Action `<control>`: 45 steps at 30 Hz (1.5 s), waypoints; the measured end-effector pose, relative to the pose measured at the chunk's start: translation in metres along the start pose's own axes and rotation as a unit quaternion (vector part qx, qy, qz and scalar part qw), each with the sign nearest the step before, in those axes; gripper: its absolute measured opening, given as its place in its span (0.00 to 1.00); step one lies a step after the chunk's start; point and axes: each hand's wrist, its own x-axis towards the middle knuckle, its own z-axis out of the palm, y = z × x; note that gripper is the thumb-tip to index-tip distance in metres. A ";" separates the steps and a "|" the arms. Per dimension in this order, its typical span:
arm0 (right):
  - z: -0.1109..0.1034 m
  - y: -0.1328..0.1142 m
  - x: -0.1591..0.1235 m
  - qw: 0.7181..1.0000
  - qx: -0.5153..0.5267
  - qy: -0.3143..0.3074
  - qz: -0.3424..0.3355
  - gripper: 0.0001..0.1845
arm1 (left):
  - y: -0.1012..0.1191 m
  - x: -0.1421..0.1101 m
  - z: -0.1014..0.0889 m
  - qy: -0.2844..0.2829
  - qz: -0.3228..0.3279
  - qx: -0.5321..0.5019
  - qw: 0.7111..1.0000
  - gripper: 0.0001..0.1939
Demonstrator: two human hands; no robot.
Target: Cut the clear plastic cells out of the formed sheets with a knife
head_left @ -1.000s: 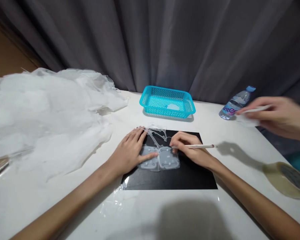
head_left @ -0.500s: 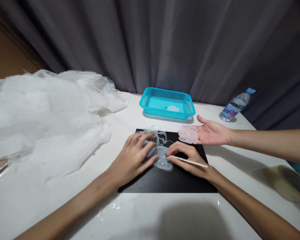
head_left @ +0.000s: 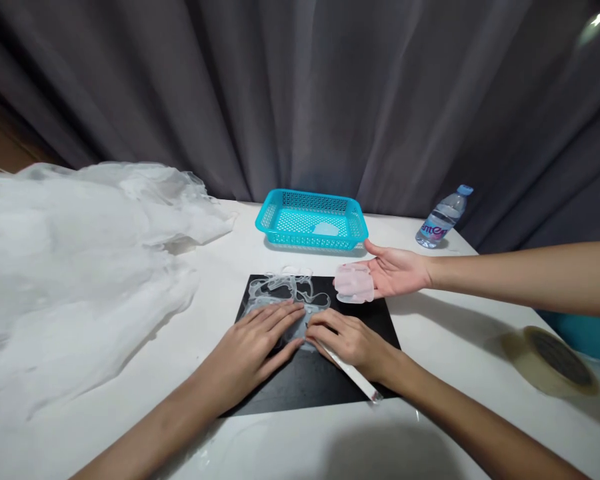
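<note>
My left hand [head_left: 260, 343] lies flat with its fingers stretched over a translucent, greyish plastic-like piece [head_left: 296, 331] on a black mat [head_left: 305, 390]. Pinched in my right hand [head_left: 350, 340] is a thin white pen-like tool [head_left: 357, 380]; its tip, at the piece's right side, is hidden by my fingers. Loose clear strips [head_left: 280, 288] curl on the mat beyond my left hand. Another person's hand [head_left: 397, 270] reaches in from the right, palm up, a clear flat piece with scalloped edges [head_left: 355, 283] resting on its fingers.
Behind the mat stands a blue perforated basket [head_left: 313, 241] with a pale piece [head_left: 326, 229] inside. A water bottle [head_left: 443, 219] stands at the back right, and a tape roll [head_left: 550, 363] lies at the right. White sheeting [head_left: 80, 267] heaps up on the left.
My left fingers have flattened onto the piece. The tool in my right hand has swung its rear end down toward me. The whole view has shifted, with things now further left and slightly lower.
</note>
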 end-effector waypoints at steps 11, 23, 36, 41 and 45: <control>-0.008 0.003 0.004 0.999 -0.037 -0.029 -0.003 0.07 | -0.002 0.002 0.001 -0.008 -0.005 0.011 1.000 0.23; -0.005 0.003 0.005 1.000 -0.015 0.001 0.002 0.07 | -0.006 -0.002 0.000 -0.023 -0.007 0.005 1.000 0.24; -0.005 0.004 0.003 1.000 -0.024 -0.011 -0.016 0.05 | -0.012 -0.004 0.003 -0.045 -0.004 0.011 0.999 0.29; -0.009 0.002 0.004 1.000 -0.006 -0.022 0.008 0.06 | -0.012 -0.004 0.004 -0.040 -0.002 0.007 0.999 0.29; -0.011 0.001 0.004 0.999 0.008 -0.038 0.020 0.11 | -0.011 -0.003 0.004 -0.035 -0.007 -0.001 0.999 0.29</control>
